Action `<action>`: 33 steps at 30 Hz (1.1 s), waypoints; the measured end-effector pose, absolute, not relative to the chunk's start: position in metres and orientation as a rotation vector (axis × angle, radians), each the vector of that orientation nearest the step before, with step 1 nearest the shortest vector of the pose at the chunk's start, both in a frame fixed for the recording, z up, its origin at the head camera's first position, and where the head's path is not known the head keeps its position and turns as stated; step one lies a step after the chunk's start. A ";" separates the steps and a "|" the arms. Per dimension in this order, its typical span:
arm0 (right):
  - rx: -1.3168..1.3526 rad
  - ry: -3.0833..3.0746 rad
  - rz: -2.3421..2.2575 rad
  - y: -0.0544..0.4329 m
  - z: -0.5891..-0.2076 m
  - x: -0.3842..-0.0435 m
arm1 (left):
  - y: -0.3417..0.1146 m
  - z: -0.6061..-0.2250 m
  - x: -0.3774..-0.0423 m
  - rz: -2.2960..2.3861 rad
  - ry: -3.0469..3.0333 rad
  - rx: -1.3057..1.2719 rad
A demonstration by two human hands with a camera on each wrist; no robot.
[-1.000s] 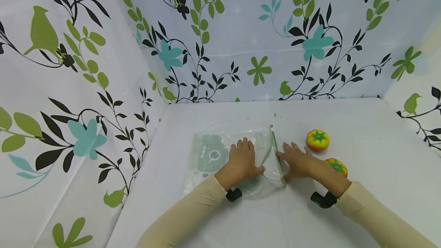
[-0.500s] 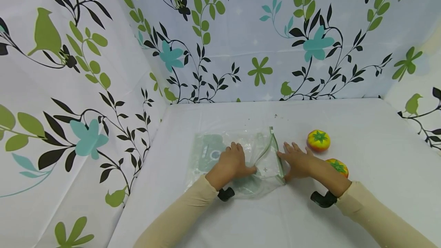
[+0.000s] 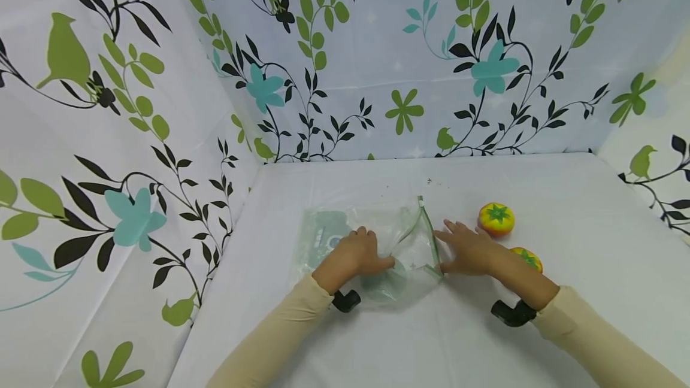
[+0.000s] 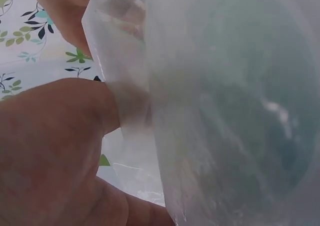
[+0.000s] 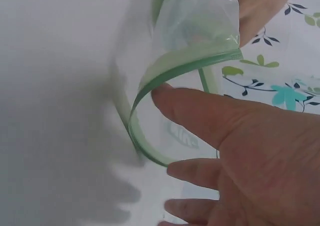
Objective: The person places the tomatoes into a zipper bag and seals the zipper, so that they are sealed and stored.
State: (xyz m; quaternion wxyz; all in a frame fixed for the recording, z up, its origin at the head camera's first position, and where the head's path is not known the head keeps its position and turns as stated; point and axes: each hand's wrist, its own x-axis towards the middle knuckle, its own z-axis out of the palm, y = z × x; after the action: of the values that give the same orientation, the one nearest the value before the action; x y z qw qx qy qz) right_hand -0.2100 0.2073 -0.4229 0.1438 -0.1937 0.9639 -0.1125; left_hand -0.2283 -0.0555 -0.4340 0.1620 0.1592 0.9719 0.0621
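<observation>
A clear zip bag (image 3: 399, 283) with a green zip edge (image 3: 433, 238) lies on the white table, its mouth to the right. My left hand (image 3: 360, 252) grips the bag's upper film behind the mouth; in the left wrist view its thumb and fingers show partly behind the cloudy film (image 4: 240, 86). At the mouth is my right hand (image 3: 471, 248), fingers spread and fairly straight. The right wrist view shows the green zip strip (image 5: 175, 72) bowed into an open loop, with the right thumb (image 5: 190, 106) at its rim and the index fingertip at its lower edge.
Two red-and-yellow toy tomatoes with green star tops are on the right: one tomato (image 3: 496, 219) beyond the right hand, the other tomato (image 3: 527, 260) partly hidden by the right forearm. Patterned cloth (image 3: 345, 76) stands behind the table and along its sides.
My left hand has moved left and slightly nearer, drawing the bag's upper film back so the mouth gapes wider. The right hand stays at the zip edge, almost still. The tomatoes have not moved.
</observation>
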 end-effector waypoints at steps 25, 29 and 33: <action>-0.440 2.829 -0.648 0.328 -0.394 -0.247 | -0.073 -0.433 -0.233 0.272 2.759 0.480; -0.416 2.794 -0.651 0.344 -0.401 -0.247 | -0.073 -0.434 -0.234 0.278 2.757 0.485; -0.409 2.757 -0.678 0.354 -0.408 -0.246 | -0.073 -0.435 -0.234 0.287 2.754 0.496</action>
State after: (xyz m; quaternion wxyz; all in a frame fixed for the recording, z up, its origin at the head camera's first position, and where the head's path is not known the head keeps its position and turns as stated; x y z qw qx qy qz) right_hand -0.2456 0.3539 -0.4075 0.1362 -0.1414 0.9522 -0.2341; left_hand -0.2341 -0.0728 -0.4350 0.1633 0.1741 0.9659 0.1006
